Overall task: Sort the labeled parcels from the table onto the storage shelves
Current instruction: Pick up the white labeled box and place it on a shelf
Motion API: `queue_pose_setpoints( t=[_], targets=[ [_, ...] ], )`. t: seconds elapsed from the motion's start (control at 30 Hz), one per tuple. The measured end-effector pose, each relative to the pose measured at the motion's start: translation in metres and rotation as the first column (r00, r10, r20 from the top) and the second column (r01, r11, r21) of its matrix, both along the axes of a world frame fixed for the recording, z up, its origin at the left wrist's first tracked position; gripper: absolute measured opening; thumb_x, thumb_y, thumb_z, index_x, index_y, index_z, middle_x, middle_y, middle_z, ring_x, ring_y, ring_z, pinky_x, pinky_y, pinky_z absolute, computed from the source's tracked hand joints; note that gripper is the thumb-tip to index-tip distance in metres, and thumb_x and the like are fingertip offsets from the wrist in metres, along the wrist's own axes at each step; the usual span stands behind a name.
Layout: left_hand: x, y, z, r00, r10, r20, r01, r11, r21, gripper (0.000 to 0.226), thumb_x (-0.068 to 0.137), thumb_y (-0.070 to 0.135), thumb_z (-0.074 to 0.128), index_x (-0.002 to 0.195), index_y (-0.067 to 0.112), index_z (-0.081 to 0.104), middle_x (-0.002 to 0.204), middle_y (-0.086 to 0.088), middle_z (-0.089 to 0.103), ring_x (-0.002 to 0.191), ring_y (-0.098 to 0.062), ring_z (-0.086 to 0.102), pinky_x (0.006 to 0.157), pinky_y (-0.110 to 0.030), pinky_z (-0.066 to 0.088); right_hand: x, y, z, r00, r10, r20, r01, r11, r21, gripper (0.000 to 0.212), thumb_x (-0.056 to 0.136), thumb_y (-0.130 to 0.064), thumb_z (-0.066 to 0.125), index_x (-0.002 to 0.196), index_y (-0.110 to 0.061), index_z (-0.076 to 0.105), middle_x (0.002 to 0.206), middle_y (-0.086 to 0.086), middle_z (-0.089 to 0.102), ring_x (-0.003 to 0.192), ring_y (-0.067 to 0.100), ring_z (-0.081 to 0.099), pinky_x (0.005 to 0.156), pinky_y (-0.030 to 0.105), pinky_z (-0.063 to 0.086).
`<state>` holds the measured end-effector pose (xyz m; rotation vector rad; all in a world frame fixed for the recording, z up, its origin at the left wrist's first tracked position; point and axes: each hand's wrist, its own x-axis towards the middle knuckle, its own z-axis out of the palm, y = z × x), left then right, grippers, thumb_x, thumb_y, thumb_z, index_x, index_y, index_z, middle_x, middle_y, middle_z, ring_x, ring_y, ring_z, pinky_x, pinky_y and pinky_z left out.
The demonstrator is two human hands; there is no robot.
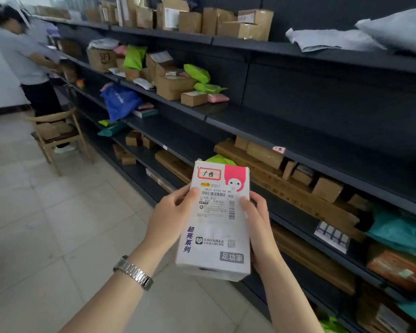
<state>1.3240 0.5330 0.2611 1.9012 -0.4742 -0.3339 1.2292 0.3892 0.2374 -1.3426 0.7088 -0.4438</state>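
A white boxed parcel point(216, 219) with a shipping label, a pink corner and a red-framed tag is held up in front of the dark storage shelves point(298, 131). My left hand point(171, 217), with a metal watch on its wrist, grips the parcel's left edge, thumb on the label. Along the right edge, my right hand point(259, 227) grips it too. The parcel stands nearly upright, label facing me, in front of the lower shelves.
Several cardboard boxes and green, pink, blue and teal mailer bags lie on the shelves; a stretch of the middle shelf point(286, 121) is bare. Another person point(27, 63) stands at the far left by a wooden chair point(58, 138) loaded with boxes. Tiled floor point(46, 224) lies left.
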Motion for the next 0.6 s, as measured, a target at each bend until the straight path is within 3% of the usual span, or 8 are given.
queue_pose_setpoints(
  t=[0.17, 0.2, 0.27, 0.33, 0.43, 0.53, 0.6],
  targets=[
    [0.098, -0.033, 0.005, 0.998, -0.052, -0.029, 0.052, 0.999, -0.010, 0.040, 0.093, 0.064, 0.045, 0.123, 0.047, 0.065, 0.085, 0.017, 0.080, 0.077, -0.018, 0.078, 0.070, -0.042, 0.062, 0.087, -0.026, 0.006, 0.993, -0.092, 0.068, 0.094, 0.995, -0.027, 0.042, 0.094, -0.034, 0.063, 0.129, -0.046, 0.045, 0.126, -0.005, 0.044, 0.113, 0.021, 0.059, 0.097, 0.046, 0.055],
    [0.120, -0.044, 0.007, 0.998, -0.061, -0.031, 0.061, 0.998, -0.009, 0.041, 0.092, 0.065, 0.045, 0.124, 0.047, 0.064, 0.085, 0.018, 0.080, 0.076, -0.015, 0.078, 0.072, -0.040, 0.063, 0.107, -0.036, 0.007, 0.990, -0.137, 0.040, 0.138, 0.989, -0.046, 0.045, 0.096, -0.027, 0.060, 0.135, -0.041, 0.043, 0.130, -0.003, 0.045, 0.114, 0.021, 0.056, 0.096, 0.042, 0.052],
    [0.159, -0.066, 0.012, 0.995, -0.092, -0.030, 0.092, 0.996, 0.001, 0.040, 0.093, 0.063, 0.047, 0.123, 0.045, 0.065, 0.083, 0.017, 0.080, 0.071, -0.009, 0.077, 0.062, -0.027, 0.058, 0.146, -0.055, 0.007, 0.977, -0.213, 0.002, 0.212, 0.973, -0.086, 0.050, 0.098, -0.020, 0.055, 0.144, -0.035, 0.042, 0.142, 0.007, 0.045, 0.121, 0.027, 0.053, 0.094, 0.041, 0.049],
    [0.199, -0.086, 0.020, 0.990, -0.131, -0.052, 0.130, 0.991, -0.015, 0.033, 0.095, 0.059, 0.048, 0.118, 0.042, 0.065, 0.084, 0.013, 0.079, 0.071, -0.008, 0.074, 0.058, -0.023, 0.048, 0.181, -0.067, 0.017, 0.960, -0.281, -0.004, 0.279, 0.955, -0.098, 0.046, 0.099, -0.020, 0.052, 0.139, -0.040, 0.042, 0.136, 0.004, 0.040, 0.131, 0.030, 0.046, 0.105, 0.047, 0.043],
    [0.262, -0.113, 0.035, 0.973, -0.218, -0.071, 0.216, 0.976, -0.031, 0.025, 0.096, 0.055, 0.049, 0.111, 0.041, 0.063, 0.088, 0.011, 0.077, 0.080, -0.012, 0.073, 0.068, -0.033, 0.052, 0.233, -0.079, 0.035, 0.929, -0.370, 0.001, 0.369, 0.925, -0.088, 0.035, 0.097, -0.025, 0.054, 0.119, -0.052, 0.048, 0.118, -0.004, 0.030, 0.132, 0.029, 0.042, 0.115, 0.053, 0.038],
    [0.315, -0.140, 0.053, 0.953, -0.292, -0.086, 0.291, 0.956, -0.019, 0.021, 0.099, 0.051, 0.047, 0.104, 0.040, 0.064, 0.093, 0.008, 0.075, 0.089, -0.017, 0.072, 0.093, -0.047, 0.052, 0.272, -0.091, 0.052, 0.913, -0.402, 0.075, 0.406, 0.912, -0.057, 0.032, 0.091, -0.034, 0.058, 0.110, -0.056, 0.048, 0.127, -0.005, 0.036, 0.132, 0.025, 0.043, 0.114, 0.054, 0.039],
    [0.340, -0.160, 0.063, 0.942, -0.325, -0.086, 0.324, 0.946, -0.016, 0.022, 0.099, 0.048, 0.047, 0.088, 0.040, 0.065, 0.088, 0.004, 0.074, 0.088, -0.022, 0.072, 0.098, -0.052, 0.050, 0.295, -0.105, 0.057, 0.879, -0.463, 0.112, 0.469, 0.883, -0.034, 0.034, 0.092, -0.033, 0.059, 0.116, -0.054, 0.047, 0.132, -0.002, 0.038, 0.129, 0.025, 0.046, 0.112, 0.052, 0.043]
  ],
)
